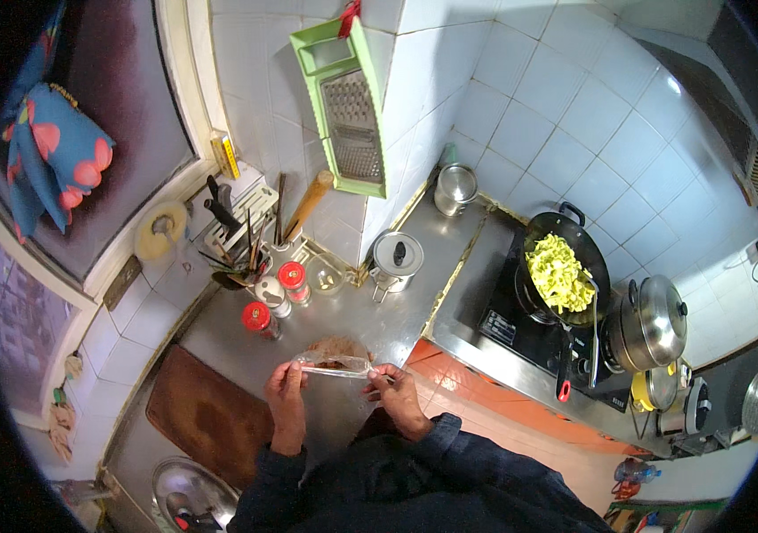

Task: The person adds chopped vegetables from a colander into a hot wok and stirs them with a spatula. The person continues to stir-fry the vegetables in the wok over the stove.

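My left hand (287, 393) and my right hand (395, 394) pinch the two ends of the top edge of a clear plastic bag (336, 354), stretched between them above the steel counter. Reddish-brown contents, too unclear to name, show in the bag, which rests at the counter. Beyond my left hand stand two red-lidded jars (260, 317) and a shaker (273, 292). A brown cutting board (209, 413) lies left of my left hand. To the right, a black wok (600, 280) on the cooktop holds yellow-green chopped vegetables (559, 274) and a metal spatula (595, 333).
A lidded steel pot (397, 261) and a steel canister (456, 189) stand beyond the hands. A steamer pot (649, 323) is beside the wok. Knives and utensils fill a rack (254, 206) by the window. A green-framed grater (352, 120) hangs on the tiles. A metal basin (182, 483) is lower left.
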A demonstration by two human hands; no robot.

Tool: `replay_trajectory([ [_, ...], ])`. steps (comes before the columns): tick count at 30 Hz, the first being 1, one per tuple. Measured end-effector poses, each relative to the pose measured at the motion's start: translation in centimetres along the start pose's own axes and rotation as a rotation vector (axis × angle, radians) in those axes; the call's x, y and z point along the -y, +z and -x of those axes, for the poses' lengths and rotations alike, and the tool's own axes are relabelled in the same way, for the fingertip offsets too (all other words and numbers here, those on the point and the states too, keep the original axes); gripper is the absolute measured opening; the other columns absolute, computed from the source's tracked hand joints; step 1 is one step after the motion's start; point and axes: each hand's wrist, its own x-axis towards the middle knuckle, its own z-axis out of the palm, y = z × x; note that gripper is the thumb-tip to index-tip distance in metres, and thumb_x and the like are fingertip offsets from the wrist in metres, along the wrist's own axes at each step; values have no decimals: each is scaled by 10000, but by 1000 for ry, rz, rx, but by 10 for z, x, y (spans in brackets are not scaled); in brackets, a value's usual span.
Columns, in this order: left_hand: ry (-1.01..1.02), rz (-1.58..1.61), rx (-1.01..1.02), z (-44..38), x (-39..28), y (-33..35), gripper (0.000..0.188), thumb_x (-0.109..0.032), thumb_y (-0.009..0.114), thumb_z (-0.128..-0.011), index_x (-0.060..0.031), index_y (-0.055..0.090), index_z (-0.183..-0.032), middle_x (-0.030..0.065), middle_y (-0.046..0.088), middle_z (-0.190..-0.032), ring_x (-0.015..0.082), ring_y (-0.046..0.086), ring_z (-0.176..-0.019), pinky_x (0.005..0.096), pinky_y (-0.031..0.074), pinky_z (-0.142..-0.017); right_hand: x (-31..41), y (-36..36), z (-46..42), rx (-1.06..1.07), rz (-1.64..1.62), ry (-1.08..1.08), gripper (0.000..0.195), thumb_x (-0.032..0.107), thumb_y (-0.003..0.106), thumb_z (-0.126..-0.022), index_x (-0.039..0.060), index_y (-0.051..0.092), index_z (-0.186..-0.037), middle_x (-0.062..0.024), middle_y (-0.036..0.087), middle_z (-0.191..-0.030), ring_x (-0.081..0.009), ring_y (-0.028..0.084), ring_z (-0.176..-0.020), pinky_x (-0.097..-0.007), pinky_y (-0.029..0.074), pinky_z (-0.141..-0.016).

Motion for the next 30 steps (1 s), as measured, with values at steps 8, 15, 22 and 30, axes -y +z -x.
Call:
replay_trajectory([
  [8,-171,87,-1,7,47,-19,223,-30,582,-983,-15,655,-1193,54,669,-1083,126,600,-937,280,485,-857,-4,-24,21,47,-15,46,191,240,638,-1046,52,668,-1060,-58,696,-860,-124,664,-743,-286,561,-646],
  [15,307,-303,158,3,-44,14,424,-8,666,-862,-14,623,-1284,147,669,-1190,267,628,-1129,376,489,-1000,27,-9,26,141,-40,-19,160,228,629,-1056,70,651,-1068,-35,701,-904,-115,672,-761,-282,566,-669],
  [22,466,-919,350,-10,-29,17,526,-293,862,-777,-38,698,-1206,172,682,-1180,365,644,-1102,463,515,-962,42,-12,26,157,-17,-66,174,234,621,-1062,65,654,-1080,-21,692,-895,-114,676,-771,-281,575,-679],
  [30,583,-832,403,-8,-46,14,350,-329,812,-839,-54,758,-1049,177,719,-1027,376,683,-982,447,549,-845,45,-7,23,105,39,-128,166,199,612,-1063,45,666,-1091,-9,659,-791,-93,623,-706,-252,513,-639],
])
